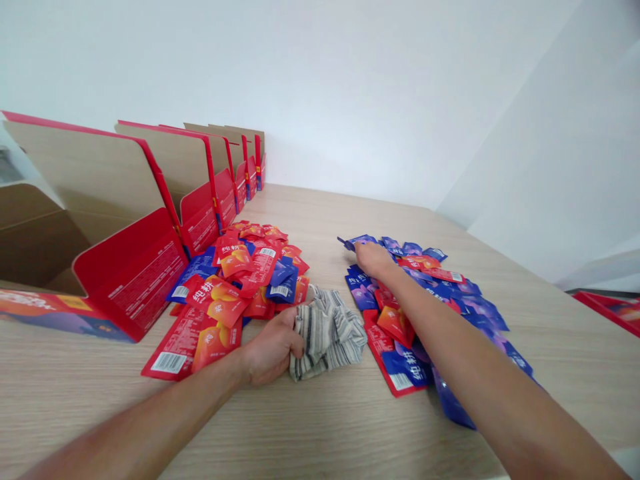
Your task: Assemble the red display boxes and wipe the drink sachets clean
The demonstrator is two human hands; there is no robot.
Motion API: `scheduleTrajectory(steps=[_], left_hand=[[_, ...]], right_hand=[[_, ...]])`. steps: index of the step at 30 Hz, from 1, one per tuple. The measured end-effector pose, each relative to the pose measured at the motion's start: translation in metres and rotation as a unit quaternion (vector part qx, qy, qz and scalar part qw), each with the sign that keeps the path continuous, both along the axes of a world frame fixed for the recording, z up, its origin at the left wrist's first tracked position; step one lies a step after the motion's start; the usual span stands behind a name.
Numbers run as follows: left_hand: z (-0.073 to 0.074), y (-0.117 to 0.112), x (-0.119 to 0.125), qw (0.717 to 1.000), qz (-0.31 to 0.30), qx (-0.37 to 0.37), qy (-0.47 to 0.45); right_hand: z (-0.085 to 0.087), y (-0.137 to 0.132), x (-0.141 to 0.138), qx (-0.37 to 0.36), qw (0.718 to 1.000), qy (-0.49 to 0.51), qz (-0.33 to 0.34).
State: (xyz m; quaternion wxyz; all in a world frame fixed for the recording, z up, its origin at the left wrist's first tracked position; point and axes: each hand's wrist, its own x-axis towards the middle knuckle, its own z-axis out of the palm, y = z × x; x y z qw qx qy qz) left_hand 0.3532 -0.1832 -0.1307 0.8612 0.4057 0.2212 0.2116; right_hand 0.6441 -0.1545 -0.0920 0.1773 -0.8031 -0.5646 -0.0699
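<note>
Striped cloth [327, 333] lies bunched on the wooden table [320, 427], near the middle, between two heaps of packets. One left hand [273, 347] squeezes its left edge tight. One right hand [373, 259] reaches far, fingers closed on a blue packet [357, 241] atop the right heap [430, 300]. The left heap [235, 287] is mostly red. Five open red boxes [140, 267] stand along the left side.

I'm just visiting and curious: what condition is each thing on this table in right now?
Left hand: closed on the striped cloth.
Striped cloth: crumpled, lying on the table.
Right hand: reaching out, pinching a blue packet.
Left packet pile: loose heap, mostly red.
Right packet pile: loose heap, mostly blue.
Red boxes: open, lids standing up.
</note>
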Motion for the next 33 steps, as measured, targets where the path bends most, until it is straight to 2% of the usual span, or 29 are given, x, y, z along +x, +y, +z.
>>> scheduleTrajectory(steps=[3, 5, 8, 10, 13, 17, 21, 25, 28, 31, 33], left_hand=[[-0.001, 0.0, 0.0, 1.0, 0.005, -0.005, 0.002], [-0.001, -0.001, 0.0, 1.0, 0.007, -0.004, 0.001], [-0.001, -0.001, -0.001, 1.0, 0.006, -0.006, 0.007], [-0.001, -0.001, -0.001, 1.0, 0.009, -0.005, 0.011], [0.0, 0.0, -0.002, 1.0, 0.008, 0.001, 0.008], [0.0, 0.0, -0.003, 1.0, 0.0, 0.006, 0.007], [0.0, -0.001, -0.005, 1.0, -0.001, 0.011, 0.002], [0.0, -0.002, -0.004, 1.0, -0.005, 0.007, 0.007], [0.0, -0.002, -0.004, 1.0, -0.001, 0.006, 0.009], [-0.001, -0.002, -0.004, 1.0, -0.003, 0.008, 0.0], [-0.001, -0.002, -0.004, 1.0, -0.012, 0.007, -0.009]], right_hand=[[0.01, -0.019, -0.022, -0.033, 0.999, -0.03, 0.023], [0.006, -0.043, -0.047, -0.023, 0.998, -0.04, 0.045], [-0.018, -0.085, -0.09, 0.032, 0.993, -0.043, 0.103], [-0.038, -0.107, -0.116, 0.036, 0.982, -0.052, 0.179], [-0.055, -0.125, -0.141, 0.03, 0.977, -0.049, 0.205], [-0.052, -0.132, -0.152, 0.031, 0.978, -0.036, 0.202], [-0.044, -0.136, -0.156, 0.072, 0.98, -0.038, 0.184], [-0.044, -0.14, -0.157, 0.098, 0.979, -0.013, 0.181], [-0.045, -0.145, -0.154, 0.116, 0.973, -0.038, 0.195], [-0.033, -0.153, -0.15, 0.109, 0.967, -0.037, 0.226], [-0.017, -0.158, -0.146, 0.11, 0.969, 0.019, 0.22]])
